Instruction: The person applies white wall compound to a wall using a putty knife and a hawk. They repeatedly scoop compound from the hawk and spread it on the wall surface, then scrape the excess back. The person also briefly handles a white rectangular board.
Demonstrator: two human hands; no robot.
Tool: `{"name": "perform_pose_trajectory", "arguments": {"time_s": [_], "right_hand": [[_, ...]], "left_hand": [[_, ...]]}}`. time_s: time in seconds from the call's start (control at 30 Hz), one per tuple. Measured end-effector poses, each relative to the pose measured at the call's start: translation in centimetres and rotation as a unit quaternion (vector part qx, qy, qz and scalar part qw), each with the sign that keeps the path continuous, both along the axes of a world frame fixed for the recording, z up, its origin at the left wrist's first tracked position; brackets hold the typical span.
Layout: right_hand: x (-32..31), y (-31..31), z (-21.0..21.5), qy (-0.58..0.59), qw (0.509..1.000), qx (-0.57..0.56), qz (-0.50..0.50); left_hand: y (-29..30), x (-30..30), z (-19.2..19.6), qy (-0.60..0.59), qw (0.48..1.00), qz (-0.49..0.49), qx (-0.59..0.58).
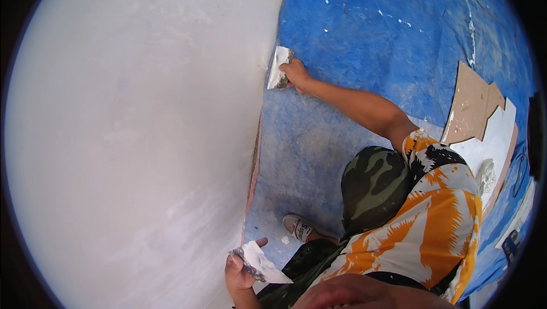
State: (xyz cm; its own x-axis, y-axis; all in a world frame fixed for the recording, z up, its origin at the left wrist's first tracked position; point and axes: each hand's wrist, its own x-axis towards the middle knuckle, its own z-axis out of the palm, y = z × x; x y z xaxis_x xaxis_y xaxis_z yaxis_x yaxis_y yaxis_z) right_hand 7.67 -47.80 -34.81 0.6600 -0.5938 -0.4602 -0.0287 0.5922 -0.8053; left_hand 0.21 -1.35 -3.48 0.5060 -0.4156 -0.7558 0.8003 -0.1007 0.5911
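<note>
Two scrapers on the go: left hand [239,275] sits low by the white wall [131,138], fingers curled tight round a plaster-caked putty knife [259,263]. Further along, a crouching co-worker's hand [296,74] presses another blade [279,66] to the wall, beside the blue tarp [370,24].

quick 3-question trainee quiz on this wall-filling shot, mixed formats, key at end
1. True or false: the co-worker's hand holds a scraper against the white wall.
2. What covers the floor? A) a blue sheet B) green carpet C) bare red tiles
3. Fill in: the left hand, at the lower edge, grips a flat blade smeared with white ____.

Key: 1 true; 2 A; 3 putty.
</note>
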Motion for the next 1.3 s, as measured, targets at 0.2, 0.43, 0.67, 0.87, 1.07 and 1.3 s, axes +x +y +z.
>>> {"name": "perform_pose_trajectory", "arguments": {"time_s": [0.2,0.43,0.67,0.87,1.07,1.3], "right_hand": [[1.6,1.4,-1.3,0.009,0.997,0.009,-0.072],[3.3,0.8,0.8,0.059,0.997,-0.031,-0.040],[3.1,5.6,6.6,0.053,0.890,-0.453,0.002],[1.2,3.1,1.1,0.045,0.969,-0.238,-0.047],[3.9,-1.6,2.0,0.039,0.998,-0.036,-0.039],[1.9,4.4,8.9,0.033,0.893,-0.447,0.028]], "left_hand": [[0.7,-1.0,-0.2,-0.016,0.998,-0.046,0.027],[1.0,-3.1,0.5,0.002,0.999,0.038,0.009],[0.6,-1.8,-0.5,0.008,1.000,0.028,-0.006],[0.3,-1.0,0.5,-0.031,0.999,0.036,0.013],[0.4,-1.6,0.9,-0.019,0.998,0.056,0.016],[-0.5,0.1,-0.8,0.005,0.998,0.031,-0.048]]}}
